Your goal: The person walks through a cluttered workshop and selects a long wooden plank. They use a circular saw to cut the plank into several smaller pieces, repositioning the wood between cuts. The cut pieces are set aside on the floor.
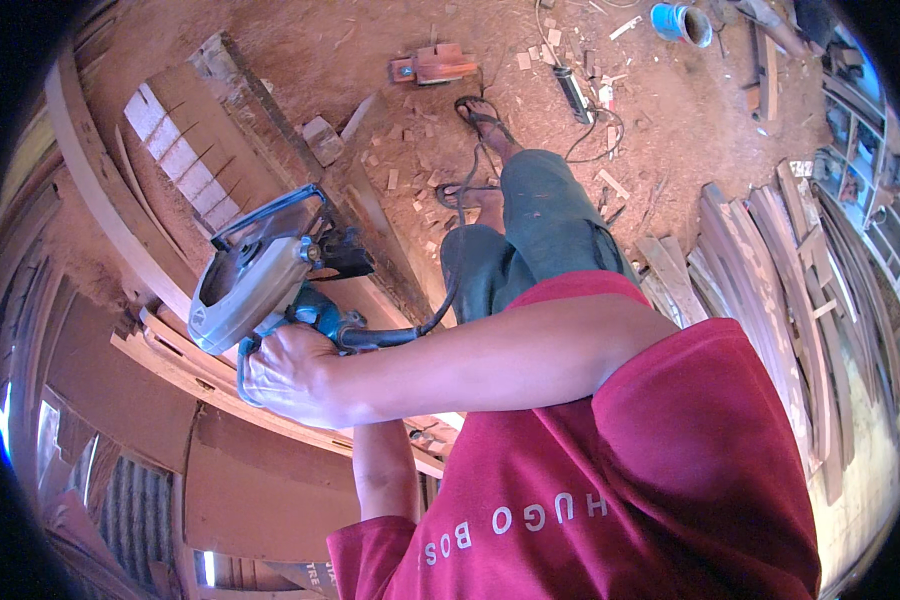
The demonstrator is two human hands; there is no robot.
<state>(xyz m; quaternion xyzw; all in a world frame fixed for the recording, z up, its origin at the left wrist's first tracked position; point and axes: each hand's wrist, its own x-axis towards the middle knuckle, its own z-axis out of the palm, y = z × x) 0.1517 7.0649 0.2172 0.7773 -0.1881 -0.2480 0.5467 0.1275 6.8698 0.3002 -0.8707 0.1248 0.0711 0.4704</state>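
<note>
My right hand (295,370) is wrapped round the handle of a teal power saw (250,295) with a grey housing, at left of centre. The saw rests over a long wooden board (380,300), and its black cord (430,320) runs off past my legs. My right forearm lies across my body. My left forearm (382,465) comes up beneath it, and my left hand is hidden behind the right one, so what it touches cannot be seen. A wooden board with crosswise cuts (180,150) lies just beyond the saw.
My sandaled feet stand among offcuts and sawdust. An orange power tool (435,65), a power strip (570,92) and a blue bucket (670,25) are on the floor. Stacked planks (755,280) fill the right side. Long timbers (80,130) and wooden panels (260,480) line the left.
</note>
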